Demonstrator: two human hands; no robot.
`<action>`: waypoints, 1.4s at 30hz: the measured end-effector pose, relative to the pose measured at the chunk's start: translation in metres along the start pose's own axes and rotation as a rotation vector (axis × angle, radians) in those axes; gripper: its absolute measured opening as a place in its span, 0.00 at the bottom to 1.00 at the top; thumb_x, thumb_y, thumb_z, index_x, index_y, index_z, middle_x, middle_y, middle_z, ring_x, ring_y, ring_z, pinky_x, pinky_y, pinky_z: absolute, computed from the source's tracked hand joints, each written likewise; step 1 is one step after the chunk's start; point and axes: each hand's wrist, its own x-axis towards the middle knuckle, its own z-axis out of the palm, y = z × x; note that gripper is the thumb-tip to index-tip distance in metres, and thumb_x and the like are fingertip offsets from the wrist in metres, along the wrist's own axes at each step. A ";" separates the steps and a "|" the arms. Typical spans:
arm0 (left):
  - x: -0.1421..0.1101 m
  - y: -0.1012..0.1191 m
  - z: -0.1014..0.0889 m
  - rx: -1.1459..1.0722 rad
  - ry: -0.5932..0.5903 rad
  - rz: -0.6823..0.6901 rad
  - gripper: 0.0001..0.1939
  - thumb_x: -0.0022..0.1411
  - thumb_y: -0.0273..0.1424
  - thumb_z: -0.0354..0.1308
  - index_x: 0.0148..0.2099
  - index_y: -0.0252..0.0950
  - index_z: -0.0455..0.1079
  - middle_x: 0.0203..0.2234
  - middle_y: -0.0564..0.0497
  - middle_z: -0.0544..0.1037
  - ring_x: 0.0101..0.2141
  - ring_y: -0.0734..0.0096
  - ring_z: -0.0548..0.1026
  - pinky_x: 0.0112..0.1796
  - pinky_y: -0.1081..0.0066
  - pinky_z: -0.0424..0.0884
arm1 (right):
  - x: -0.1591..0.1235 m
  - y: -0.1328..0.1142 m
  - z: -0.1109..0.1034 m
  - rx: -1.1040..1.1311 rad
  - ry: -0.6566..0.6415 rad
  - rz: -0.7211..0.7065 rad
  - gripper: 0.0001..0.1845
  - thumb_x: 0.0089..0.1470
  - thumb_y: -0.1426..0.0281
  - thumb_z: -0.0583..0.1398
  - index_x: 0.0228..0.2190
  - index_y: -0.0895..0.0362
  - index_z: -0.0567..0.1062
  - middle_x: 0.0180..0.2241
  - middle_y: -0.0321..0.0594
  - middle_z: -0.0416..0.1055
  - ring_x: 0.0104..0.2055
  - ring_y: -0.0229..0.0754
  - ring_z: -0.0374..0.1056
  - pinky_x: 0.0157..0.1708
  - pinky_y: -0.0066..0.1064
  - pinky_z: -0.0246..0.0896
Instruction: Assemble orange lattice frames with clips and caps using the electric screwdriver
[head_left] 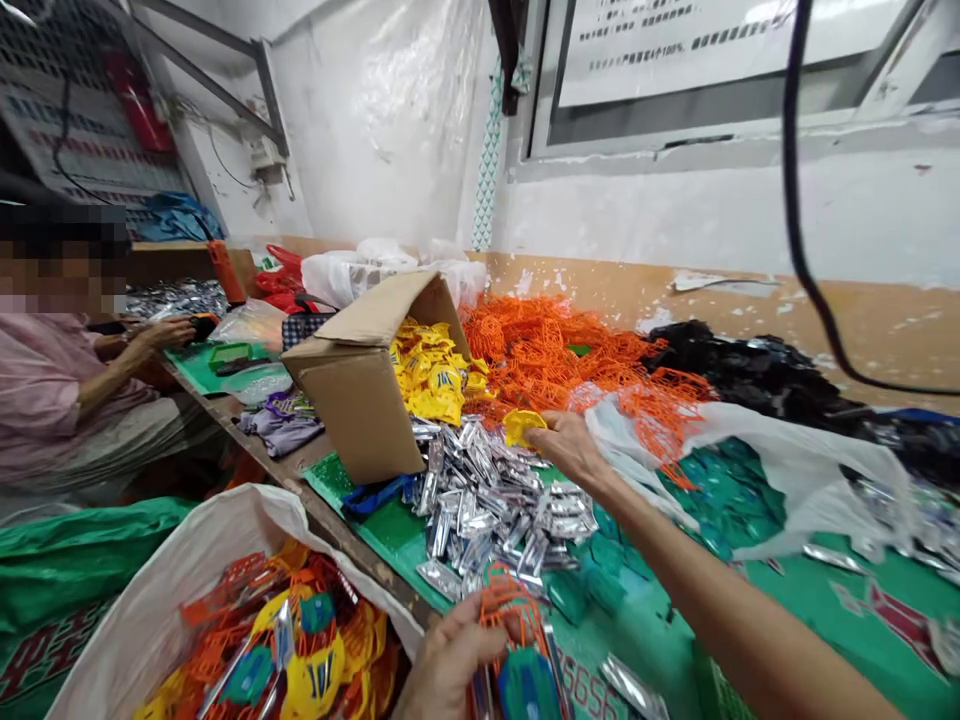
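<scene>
My left hand [450, 655] is closed on an orange plastic lattice piece [510, 595], low at the front of the bench. A teal and blue part [529, 685] and silvery strips show against that piece. My right hand [574, 445] reaches out over the bench, its fingers pinching a yellow plastic piece [523, 427]. Just below it spreads a heap of silver foil-like strips [487, 500]. More yellow pieces [439, 375] spill from a tilted cardboard box [352, 400]. Behind my right hand is a large tangle of orange lattice pieces [555, 350].
A white sack [135, 620] at the lower left holds mixed orange, yellow, teal and silver parts. Teal pieces [727, 490] lie in white plastic at the right, near black film [742, 375]. A black cable [795, 200] hangs there. A person [67, 400] sits at left.
</scene>
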 end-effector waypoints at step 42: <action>-0.032 -0.058 0.043 1.523 -0.440 1.220 0.33 0.61 0.17 0.47 0.67 0.38 0.54 0.51 0.41 0.72 0.51 0.61 0.71 0.50 0.64 0.70 | -0.264 0.063 0.013 1.362 0.164 0.052 0.35 0.37 0.54 0.70 0.49 0.45 0.73 0.53 0.45 0.72 0.51 0.54 0.71 0.46 0.43 0.70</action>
